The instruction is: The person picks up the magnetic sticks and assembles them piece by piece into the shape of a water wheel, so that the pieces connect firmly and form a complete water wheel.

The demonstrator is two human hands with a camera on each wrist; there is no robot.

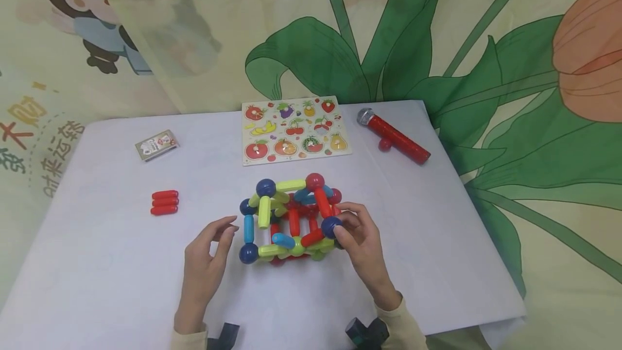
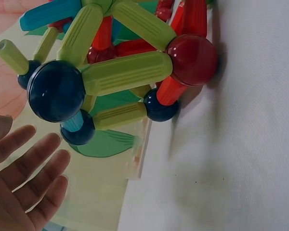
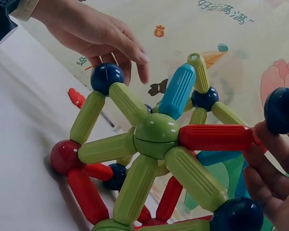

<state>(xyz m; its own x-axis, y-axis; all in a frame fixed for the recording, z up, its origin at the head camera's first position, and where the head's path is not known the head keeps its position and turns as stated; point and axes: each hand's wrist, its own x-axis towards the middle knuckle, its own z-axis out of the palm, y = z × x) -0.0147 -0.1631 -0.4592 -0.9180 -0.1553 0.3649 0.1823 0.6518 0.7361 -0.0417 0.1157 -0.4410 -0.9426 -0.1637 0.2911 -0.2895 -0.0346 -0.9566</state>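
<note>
A framework of magnetic rods and balls (image 1: 296,242) in yellow-green, red and light blue stands on the white table. My right hand (image 1: 362,247) is at its right side, pinching a dark blue ball (image 1: 332,227) between thumb and fingers; the right wrist view shows that ball (image 3: 282,110) at its right edge. Whether the ball touches the red rod (image 3: 216,137) beside it, I cannot tell. On the other side, my left hand (image 1: 206,263) is held off the framework with relaxed fingers and nothing in them. Its fingers (image 2: 33,168) spread near a dark blue corner ball (image 2: 56,91).
Three loose red rods (image 1: 164,202) lie to the left. Behind them is a small card box (image 1: 157,145). A fruit picture board (image 1: 296,131) lies at the back, with a red toy microphone (image 1: 396,136) to its right and a red ball (image 1: 385,145) against it.
</note>
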